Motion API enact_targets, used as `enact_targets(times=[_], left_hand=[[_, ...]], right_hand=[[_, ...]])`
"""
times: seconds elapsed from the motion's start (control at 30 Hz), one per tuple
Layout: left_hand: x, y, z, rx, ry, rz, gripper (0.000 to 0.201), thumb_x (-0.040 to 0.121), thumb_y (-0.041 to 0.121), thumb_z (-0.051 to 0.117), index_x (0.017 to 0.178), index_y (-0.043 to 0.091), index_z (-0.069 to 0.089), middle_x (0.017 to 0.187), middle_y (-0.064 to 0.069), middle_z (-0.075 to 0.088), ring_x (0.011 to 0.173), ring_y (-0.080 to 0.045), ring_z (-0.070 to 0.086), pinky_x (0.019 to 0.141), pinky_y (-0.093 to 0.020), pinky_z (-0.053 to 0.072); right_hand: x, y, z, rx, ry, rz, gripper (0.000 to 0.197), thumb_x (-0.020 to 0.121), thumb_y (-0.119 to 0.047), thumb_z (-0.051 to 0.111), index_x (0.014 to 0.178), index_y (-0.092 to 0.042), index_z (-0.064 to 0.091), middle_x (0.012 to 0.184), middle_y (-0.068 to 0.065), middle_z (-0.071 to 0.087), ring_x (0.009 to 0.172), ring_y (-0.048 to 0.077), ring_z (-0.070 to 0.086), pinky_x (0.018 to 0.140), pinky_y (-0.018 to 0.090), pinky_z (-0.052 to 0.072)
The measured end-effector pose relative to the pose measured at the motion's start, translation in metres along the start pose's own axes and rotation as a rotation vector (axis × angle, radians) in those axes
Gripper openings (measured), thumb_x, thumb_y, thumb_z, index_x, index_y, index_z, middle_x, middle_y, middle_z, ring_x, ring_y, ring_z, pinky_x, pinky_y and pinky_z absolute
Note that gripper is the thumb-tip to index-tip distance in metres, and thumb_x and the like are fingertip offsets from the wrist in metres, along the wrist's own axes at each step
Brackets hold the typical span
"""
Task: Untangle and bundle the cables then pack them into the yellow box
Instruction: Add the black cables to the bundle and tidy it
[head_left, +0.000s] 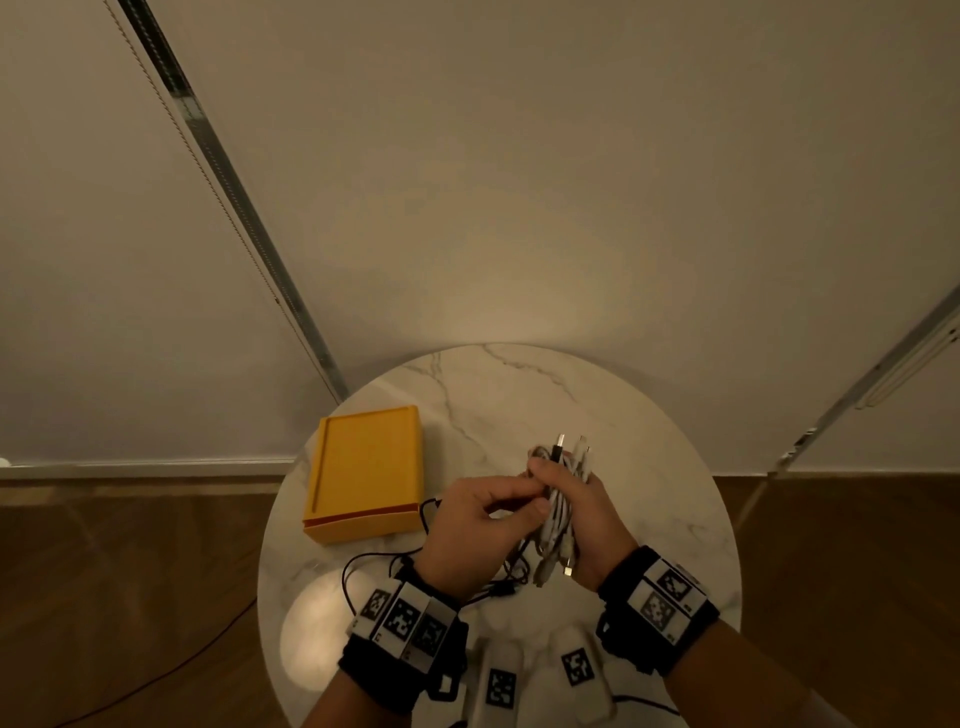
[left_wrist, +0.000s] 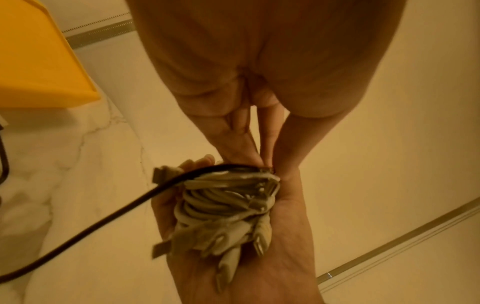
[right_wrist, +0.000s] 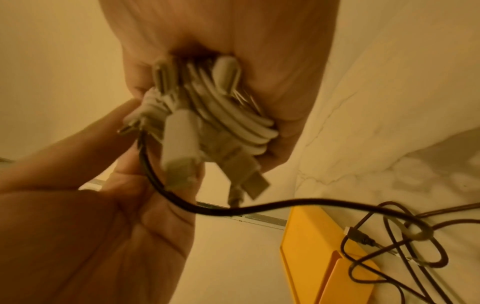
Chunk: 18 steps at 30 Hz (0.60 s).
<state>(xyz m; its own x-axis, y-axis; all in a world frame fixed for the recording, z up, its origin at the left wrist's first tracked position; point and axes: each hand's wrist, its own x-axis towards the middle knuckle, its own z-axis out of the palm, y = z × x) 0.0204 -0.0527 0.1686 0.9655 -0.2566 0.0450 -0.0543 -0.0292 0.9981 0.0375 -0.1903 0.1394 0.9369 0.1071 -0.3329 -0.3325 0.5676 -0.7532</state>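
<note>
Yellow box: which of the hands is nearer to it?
Left. The left hand hovers just right of the yellow box, pinching the black cable. The right hand lies farther right, beyond the left, gripping the white cable bundle.

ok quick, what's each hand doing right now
Left hand: pinches the black cable at the bundle's top.
Right hand: grips the bundle of white cables.

1. White cable bundle (head_left: 558, 512): mid-section buried in right hand (head_left: 587, 525); plug types too blurred to tell.
2. Black cable (head_left: 384, 558): runs under left hand (head_left: 467, 530), path lost.
3. Surface (head_left: 519, 395): near edge cut off.
4. Yellow box (left_wrist: 33, 53): cropped in both wrist views.
</note>
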Motion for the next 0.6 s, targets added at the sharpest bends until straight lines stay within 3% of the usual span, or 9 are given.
enact_targets(times=[0.07,0.17,0.2,0.27,0.37,0.47,0.6], left_hand=[[-0.004,-0.003,-0.001,0.014,-0.010,0.011,0.023,0.087,0.001,0.073,0.108,0.010,0.077,0.099,-0.003,0.077,0.095,-0.023,0.073,0.079,-0.029,0.058],[-0.010,-0.011,-0.005,0.116,0.149,0.011,0.009,0.086,0.022,0.077,0.089,0.013,0.077,0.078,-0.004,0.073,0.071,-0.021,0.067,0.063,-0.036,0.056],[-0.012,-0.014,-0.007,0.141,0.186,-0.041,0.018,0.090,0.027,0.073,0.082,0.011,0.075,0.068,-0.002,0.068,0.061,-0.019,0.061,0.058,-0.038,0.051],[-0.014,-0.014,-0.013,0.147,0.171,-0.286,0.040,0.099,0.036,0.060,0.080,0.003,0.070,0.056,-0.005,0.061,0.050,-0.017,0.053,0.050,-0.031,0.042],[-0.021,-0.007,-0.010,0.038,-0.002,-0.550,0.035,0.101,0.037,0.055,0.101,0.004,0.068,0.068,-0.013,0.071,0.057,-0.023,0.063,0.050,-0.027,0.048],[-0.024,-0.011,0.000,-0.124,0.019,-0.530,0.016,0.098,0.022,0.063,0.106,0.009,0.070,0.078,-0.011,0.073,0.069,-0.022,0.067,0.071,-0.037,0.054],[-0.027,-0.017,0.000,-0.080,0.171,-0.343,0.012,0.087,0.009,0.075,0.099,0.010,0.074,0.089,-0.014,0.075,0.078,-0.019,0.068,0.072,-0.027,0.056]], right_hand=[[0.000,-0.002,0.000,0.006,0.051,-0.001,0.038,0.069,-0.027,0.080,0.091,-0.001,0.062,0.079,0.017,0.055,0.069,0.030,0.060,0.067,0.040,0.054],[-0.002,-0.008,-0.002,0.057,0.109,-0.006,0.019,0.086,-0.016,0.070,0.092,0.000,0.063,0.083,0.016,0.063,0.067,0.028,0.061,0.062,0.037,0.055],[-0.003,-0.009,-0.003,0.089,0.115,-0.003,0.011,0.091,-0.012,0.064,0.091,-0.002,0.063,0.083,0.015,0.065,0.066,0.028,0.061,0.060,0.038,0.056],[-0.006,-0.011,-0.004,0.129,0.115,-0.002,0.008,0.094,-0.010,0.059,0.089,-0.004,0.063,0.083,0.014,0.065,0.066,0.030,0.059,0.058,0.039,0.056],[-0.011,-0.011,-0.002,0.149,0.079,0.011,0.007,0.087,-0.012,0.064,0.087,-0.005,0.064,0.084,0.014,0.065,0.067,0.030,0.060,0.059,0.038,0.057],[-0.015,-0.010,-0.001,0.134,0.065,0.032,0.016,0.078,-0.017,0.068,0.091,-0.007,0.065,0.084,0.013,0.065,0.067,0.029,0.060,0.059,0.036,0.056],[-0.018,-0.012,-0.004,0.099,0.080,0.024,0.014,0.080,-0.016,0.069,0.090,-0.007,0.067,0.084,0.014,0.066,0.065,0.028,0.062,0.059,0.038,0.056]])
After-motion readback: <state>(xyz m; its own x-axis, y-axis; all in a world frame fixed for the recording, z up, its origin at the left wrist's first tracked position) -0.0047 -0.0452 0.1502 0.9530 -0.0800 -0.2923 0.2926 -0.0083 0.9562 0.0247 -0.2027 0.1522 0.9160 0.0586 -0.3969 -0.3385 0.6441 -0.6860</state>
